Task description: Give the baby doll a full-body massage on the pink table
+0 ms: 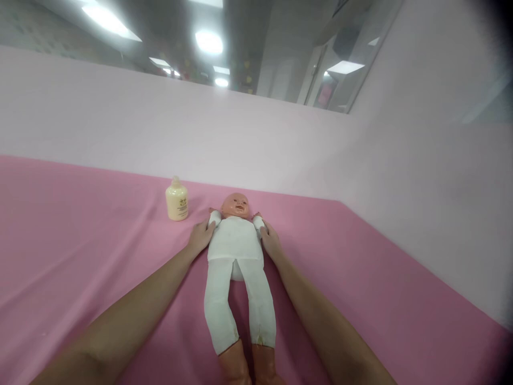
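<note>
Doll (237,251) lies face-up on the pink cloth surface (80,251), bare feet nearest the camera, head toward the wall. Left hand (199,237) rests against the doll's shoulder and sleeve on one side; right hand (271,240) does likewise opposite. Hands are apart, the torso between them; whether the fingers grip cannot be told. Cream bottle (177,200) stands upright just beyond the left hand. Pale partition (160,128) bounds the surface behind and at right; open cloth lies on both flanks.
</note>
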A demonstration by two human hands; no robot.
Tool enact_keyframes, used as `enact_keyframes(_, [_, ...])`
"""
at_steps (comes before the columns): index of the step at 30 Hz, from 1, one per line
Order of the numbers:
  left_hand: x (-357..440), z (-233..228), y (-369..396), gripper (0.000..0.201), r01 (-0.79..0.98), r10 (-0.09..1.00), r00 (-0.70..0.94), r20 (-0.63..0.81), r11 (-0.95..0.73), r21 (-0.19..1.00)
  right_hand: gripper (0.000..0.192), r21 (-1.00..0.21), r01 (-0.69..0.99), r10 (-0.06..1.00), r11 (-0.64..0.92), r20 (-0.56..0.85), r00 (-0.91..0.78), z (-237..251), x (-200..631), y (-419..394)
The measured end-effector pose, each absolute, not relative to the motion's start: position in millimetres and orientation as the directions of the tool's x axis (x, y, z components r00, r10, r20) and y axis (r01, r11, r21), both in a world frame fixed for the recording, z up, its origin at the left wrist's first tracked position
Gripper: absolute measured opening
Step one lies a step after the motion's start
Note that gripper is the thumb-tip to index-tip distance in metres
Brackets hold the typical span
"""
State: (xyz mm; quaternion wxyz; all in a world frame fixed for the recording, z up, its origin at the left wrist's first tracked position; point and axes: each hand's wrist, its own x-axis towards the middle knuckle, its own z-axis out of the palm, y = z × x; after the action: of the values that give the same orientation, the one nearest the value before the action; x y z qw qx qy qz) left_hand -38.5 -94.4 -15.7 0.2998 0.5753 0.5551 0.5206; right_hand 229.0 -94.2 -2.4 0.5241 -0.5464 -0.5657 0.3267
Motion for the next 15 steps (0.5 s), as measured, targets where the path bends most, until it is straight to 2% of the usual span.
enact_keyframes(5, [-39.2,-16.1,-93.7,0.019,0.33,0.944,-0.189,0.269,-0.197,0.923,0.05,-0.946,0.259,0.959,0.196,0.24,0.15,-4.9,229.8,-94.6])
enact_keyframes(10, [-40.0,-17.0,-94.7,0.036,0.203,0.961,-0.183,0.209,-0.171,0.964,0.054,-0.967,0.147,0.958,0.208,0.231,0.171,-11.8,233.8,-85.3])
enact_keyframes(15, [-37.8,-18.8,-92.7,0.049,0.035,0.96,-0.186,0.209,-0.206,0.978,0.061,-0.973,-0.043,0.966,0.226,0.218,0.137,-11.4,233.0,-81.9])
